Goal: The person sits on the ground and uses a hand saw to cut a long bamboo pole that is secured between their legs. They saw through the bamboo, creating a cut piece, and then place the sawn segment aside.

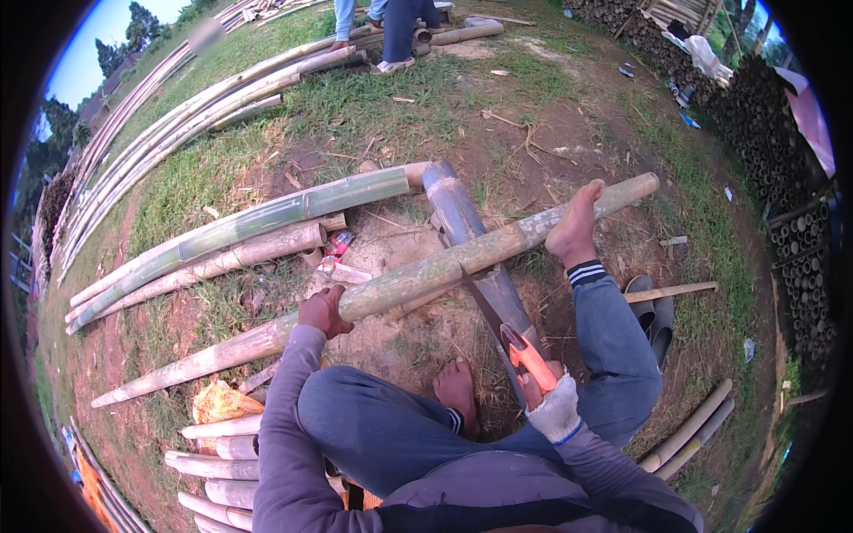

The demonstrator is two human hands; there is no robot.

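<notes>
A long pale bamboo pole (400, 289) lies slantwise in front of me, resting across a thick grey bamboo log (458, 209). My left hand (325, 312) is closed over the pole left of the log. In a partly fingerless white glove, my right hand (553, 404) grips the orange handle of a handsaw (490, 315). The saw's blade meets the pole close to where it crosses the log; how deep it sits cannot be made out. My bare right foot (573, 229) presses on the pole's right part, and my left foot (457, 391) stands on the ground.
Green and pale bamboo poles (302, 206) lie beyond my left hand. Cut bamboo pieces (235, 447) and an orange sack (227, 401) are at lower left. Sandals (659, 320) lie right of my knee. Bamboo stacks (800, 258) line the right side. Another person (402, 31) stands at the back.
</notes>
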